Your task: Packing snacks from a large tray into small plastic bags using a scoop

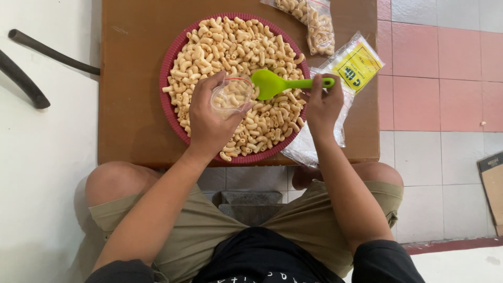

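A round red tray (pixel 166 71) heaped with dry elbow macaroni (pixel 230 47) sits on a small brown table (pixel 131 78). My left hand (pixel 209 118) holds a small clear plastic bag (pixel 231 95) open over the pasta; some macaroni lies inside it. My right hand (pixel 322 105) grips the handle of a bright green spoon (pixel 272 84), whose bowl points at the bag's mouth and looks empty.
A filled clear bag of macaroni (pixel 314 21) lies at the table's far right. A pack of empty plastic bags with a yellow label (pixel 356 65) and loose clear bags (pixel 304 149) lie by my right hand. Black bars (pixel 31 68) lie on the white floor at left.
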